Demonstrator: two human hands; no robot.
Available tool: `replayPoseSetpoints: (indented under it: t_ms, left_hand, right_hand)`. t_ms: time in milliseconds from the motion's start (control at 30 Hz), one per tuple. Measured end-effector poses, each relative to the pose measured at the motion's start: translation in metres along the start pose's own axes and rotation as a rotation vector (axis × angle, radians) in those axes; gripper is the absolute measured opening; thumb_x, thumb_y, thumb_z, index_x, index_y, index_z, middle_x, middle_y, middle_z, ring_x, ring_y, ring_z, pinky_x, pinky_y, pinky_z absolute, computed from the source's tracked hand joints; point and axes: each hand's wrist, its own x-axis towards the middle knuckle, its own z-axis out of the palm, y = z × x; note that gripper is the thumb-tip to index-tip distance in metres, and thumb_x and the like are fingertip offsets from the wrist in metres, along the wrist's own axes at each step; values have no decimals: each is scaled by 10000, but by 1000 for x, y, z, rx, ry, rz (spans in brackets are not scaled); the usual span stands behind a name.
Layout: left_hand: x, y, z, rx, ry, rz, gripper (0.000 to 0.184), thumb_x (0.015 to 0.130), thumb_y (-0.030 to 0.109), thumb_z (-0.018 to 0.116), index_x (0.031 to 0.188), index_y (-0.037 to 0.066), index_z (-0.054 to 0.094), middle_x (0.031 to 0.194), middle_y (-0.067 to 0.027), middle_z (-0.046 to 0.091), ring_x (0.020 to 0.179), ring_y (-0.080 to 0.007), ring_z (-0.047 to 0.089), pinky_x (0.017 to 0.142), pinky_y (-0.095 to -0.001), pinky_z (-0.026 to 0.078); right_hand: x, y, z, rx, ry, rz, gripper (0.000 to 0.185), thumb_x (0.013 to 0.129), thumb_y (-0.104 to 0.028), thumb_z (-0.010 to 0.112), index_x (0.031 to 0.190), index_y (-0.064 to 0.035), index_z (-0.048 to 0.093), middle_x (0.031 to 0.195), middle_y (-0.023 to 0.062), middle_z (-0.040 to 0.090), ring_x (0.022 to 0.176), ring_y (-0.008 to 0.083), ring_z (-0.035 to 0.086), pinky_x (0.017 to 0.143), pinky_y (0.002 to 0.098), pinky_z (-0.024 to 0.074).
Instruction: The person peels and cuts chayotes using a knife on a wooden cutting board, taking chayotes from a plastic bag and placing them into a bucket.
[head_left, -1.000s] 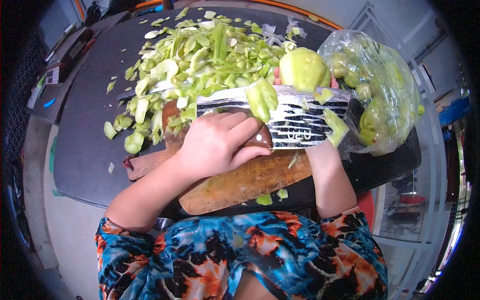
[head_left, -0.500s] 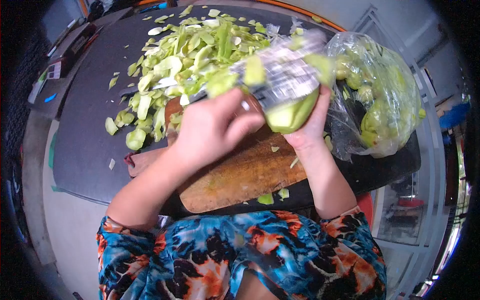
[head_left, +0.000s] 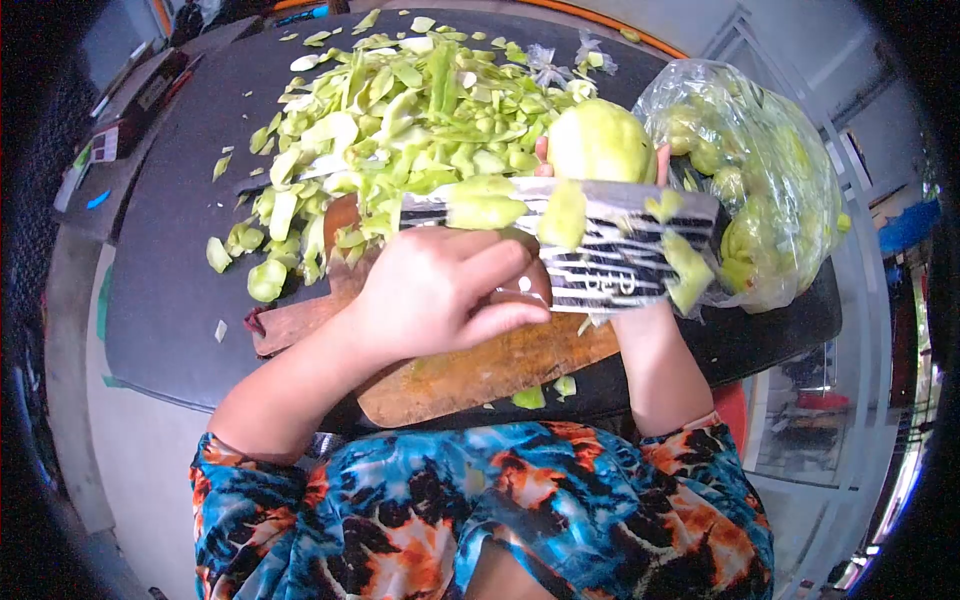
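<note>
My left hand (head_left: 440,290) is closed around the brown handle (head_left: 525,285) of a cleaver, its wide blade (head_left: 610,235) patterned with black and white stripes and spotted with bits of green peel. Behind the blade, my right hand (head_left: 663,165) grips a round pale green fruit (head_left: 602,142), mostly peeled. Only a few fingertips show at the fruit's sides; the cleaver hides most of the palm. The blade lies across the fruit's near side; whether it touches I cannot tell. Below both hands is a wooden cutting board (head_left: 470,375) with a handle at its left.
A large heap of green peelings (head_left: 400,120) spreads over the dark table (head_left: 170,270) beyond the board. Another blade is partly buried at the heap's left. On the right stands a clear plastic bag (head_left: 770,190) of green fruits. Scraps of peel (head_left: 530,397) lie near the front edge.
The cleaver has swung toward me and down, its blade now sharp rather than blurred. My right hand has raised and turned the fruit, which now sits beyond the blade instead of below it.
</note>
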Motion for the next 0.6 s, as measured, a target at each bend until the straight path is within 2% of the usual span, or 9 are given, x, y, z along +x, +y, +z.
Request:
replayPoseSetpoints:
  t_ms: [67, 133, 400, 500, 600]
  left_hand:
    - [0, -1, 5, 12, 29, 54, 346, 755, 397, 731, 787, 96, 565, 651, -67, 535, 605, -285, 594, 531, -374, 459]
    - [0, 1, 4, 43, 29, 61, 353, 760, 404, 725, 777, 96, 553, 645, -67, 523, 591, -285, 587, 521, -372, 454]
    - [0, 4, 5, 0, 0, 46, 362, 772, 418, 709, 788, 92, 552, 652, -76, 527, 596, -293, 585, 523, -376, 454]
    - [-1, 3, 6, 1, -13, 48, 363, 776, 418, 705, 799, 89, 556, 664, -78, 541, 603, -296, 591, 525, -377, 457]
    - [-1, 4, 6, 42, 4, 44, 363, 774, 418, 706, 806, 87, 559, 672, -78, 551, 607, -297, 595, 530, -377, 460]
  right_hand:
    - [1, -2, -1, 10, -73, 36, 917, 840, -754, 384, 1333, 18, 419, 1236, 222, 546, 1020, 320, 613, 881, 465, 525]
    - [0, -3, 2, 35, -46, 55, 894, 855, -728, 391, 1322, 33, 425, 1213, 222, 556, 1006, 326, 616, 868, 466, 531]
    - [-2, -1, 9, -44, -21, 72, 843, 883, -688, 364, 1303, 39, 441, 1169, 210, 581, 973, 295, 629, 833, 442, 550]
    - [-2, -4, 5, -67, -45, 89, 817, 891, -674, 364, 1313, 20, 441, 1188, 207, 574, 1008, 294, 618, 868, 445, 532]
    - [-4, 4, 16, -40, 68, 49, 779, 894, -662, 374, 1335, -23, 436, 1246, 199, 545, 1096, 299, 578, 953, 455, 476]
